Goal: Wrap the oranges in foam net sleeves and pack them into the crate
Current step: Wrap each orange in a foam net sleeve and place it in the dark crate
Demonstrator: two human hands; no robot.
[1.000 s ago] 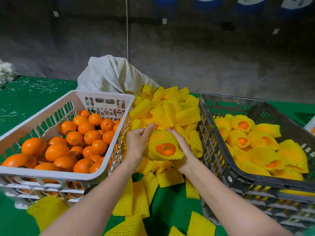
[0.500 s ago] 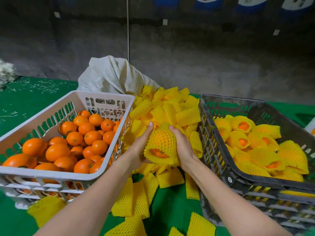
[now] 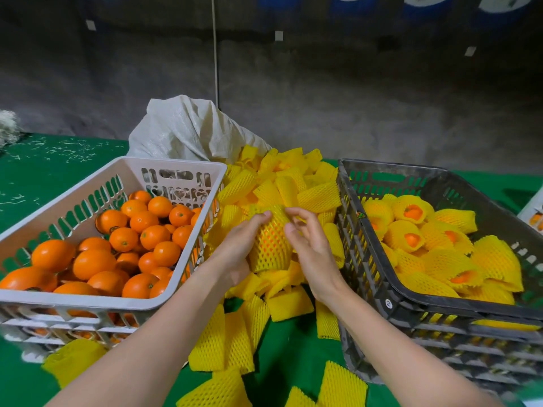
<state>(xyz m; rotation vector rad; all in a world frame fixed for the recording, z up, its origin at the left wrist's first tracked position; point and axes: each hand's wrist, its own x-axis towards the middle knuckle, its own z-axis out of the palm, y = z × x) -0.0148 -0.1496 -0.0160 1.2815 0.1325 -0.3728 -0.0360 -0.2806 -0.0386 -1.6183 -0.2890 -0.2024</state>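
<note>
So a netted orange (image 3: 269,245) was gripped from both sides: cupped by the left hand (image 3: 236,251), its sleeve top pinched by the right hand (image 3: 313,251). Bare oranges (image 3: 94,259) were piled in the white crate (image 3: 117,302) just left of the hands, wrapped ones (image 3: 411,239) in the dark crate (image 3: 411,301) just right.

Green table (image 3: 44,183), pretty crowded. White crate (image 3: 88,302) sits just left of the left hand (image 3: 238,245), black crate (image 3: 390,167) just right of the right hand (image 3: 311,251). Between them, under and beyond both hands, there's a big heap of yellow sleeves (image 3: 293,183), with more flat ones scattered nearer than the hands, below the forearms. Pale sack (image 3: 188,130) slumps beyond the heap. White shreds (image 3: 70,151) way off past the left hand.
</note>
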